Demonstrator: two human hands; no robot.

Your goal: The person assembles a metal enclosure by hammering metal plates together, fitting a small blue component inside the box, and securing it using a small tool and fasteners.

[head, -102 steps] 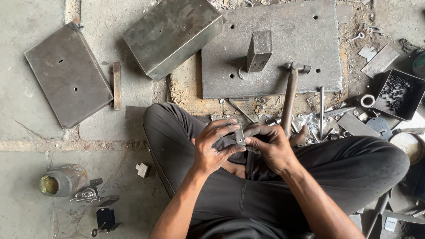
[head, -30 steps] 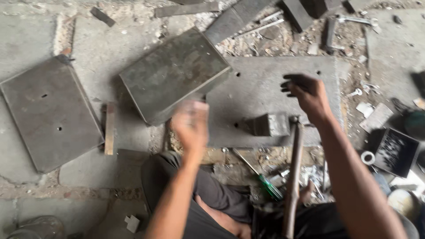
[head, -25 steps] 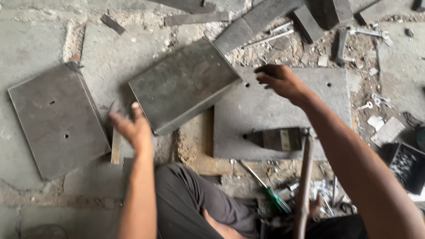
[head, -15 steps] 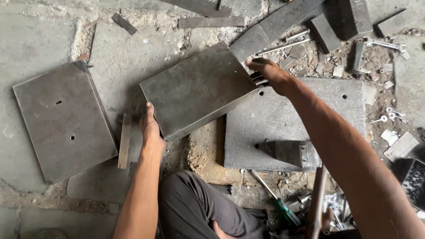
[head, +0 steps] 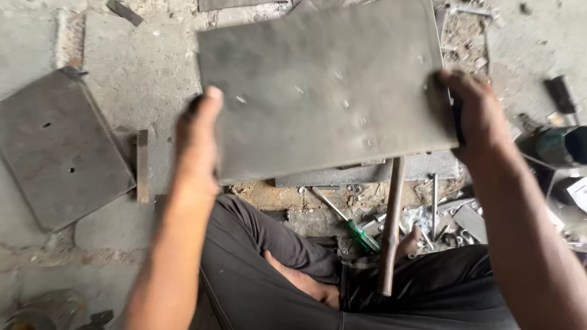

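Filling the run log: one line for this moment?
left hand: grips metal plate | right hand: grips opposite edge | plate: lifted off floor

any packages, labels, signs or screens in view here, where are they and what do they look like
No clear package, label, sign or screen shows.
Pale whitish scrap: far right edge, half cut off, too blurred to tell whether it is a label.
Large grey metal plate: held up in the middle between the left hand and right hand, bare grey, with no sticker or marking on it.
Smaller grey metal plate: flat on the floor at left, bare apart from small holes.
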